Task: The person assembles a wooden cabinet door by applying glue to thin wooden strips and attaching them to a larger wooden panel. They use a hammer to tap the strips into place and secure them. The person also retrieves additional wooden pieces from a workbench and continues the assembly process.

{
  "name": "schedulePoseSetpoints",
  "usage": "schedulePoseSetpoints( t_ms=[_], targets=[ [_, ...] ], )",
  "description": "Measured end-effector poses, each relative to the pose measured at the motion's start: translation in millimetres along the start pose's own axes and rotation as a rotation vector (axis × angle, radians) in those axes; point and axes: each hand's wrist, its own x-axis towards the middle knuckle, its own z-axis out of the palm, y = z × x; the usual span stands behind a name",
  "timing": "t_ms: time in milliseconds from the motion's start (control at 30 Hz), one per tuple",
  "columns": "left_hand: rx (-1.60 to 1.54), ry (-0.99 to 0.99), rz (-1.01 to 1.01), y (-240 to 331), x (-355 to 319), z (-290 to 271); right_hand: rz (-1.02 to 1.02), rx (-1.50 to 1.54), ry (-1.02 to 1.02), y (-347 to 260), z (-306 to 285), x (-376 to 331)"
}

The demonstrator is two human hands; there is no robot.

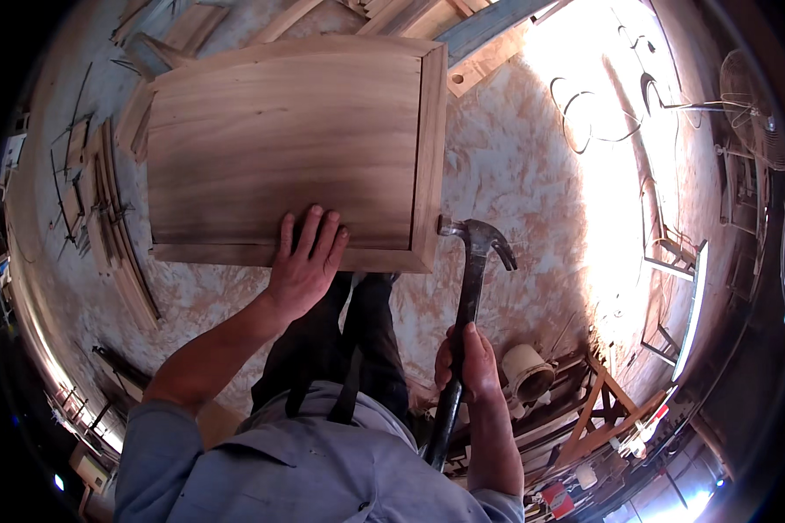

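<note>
A framed wooden panel [288, 139] stands in front of me, its near edge toward my legs. My left hand [305, 261] lies flat on that near edge, fingers spread on the wood. My right hand [467, 362] grips the dark handle of a claw hammer [473, 253]. The hammer's steel head touches the panel's right frame at its near corner.
Loose wooden strips and offcuts [113, 227] lie on the dusty floor to the left. More planks [427, 22] are stacked beyond the panel. A standing fan [750, 96] and cables [602, 113] are at the sunlit right. A wooden trestle [602, 410] and a bucket [528, 370] sit lower right.
</note>
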Motion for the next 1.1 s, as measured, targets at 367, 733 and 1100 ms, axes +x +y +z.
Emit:
schedulePoseSetpoints(
  t_ms=[367, 733, 1100],
  targets=[
    [0.016, 0.035, 0.001, -0.1, 1.3, -4.8, 0.039, -0.026, 0.032, 0.4, 5.5, -8.1],
    [0.027, 0.038, -0.02, -2.5, 0.2, -6.7, 0.007, -0.041, -0.004, -5.0, 1.7, 0.2],
    [-0.018, 0.1, -0.041, -1.3, 1.7, -5.4, 0.031, -0.04, 0.063, -5.1, 17.1, -0.9]
  ],
)
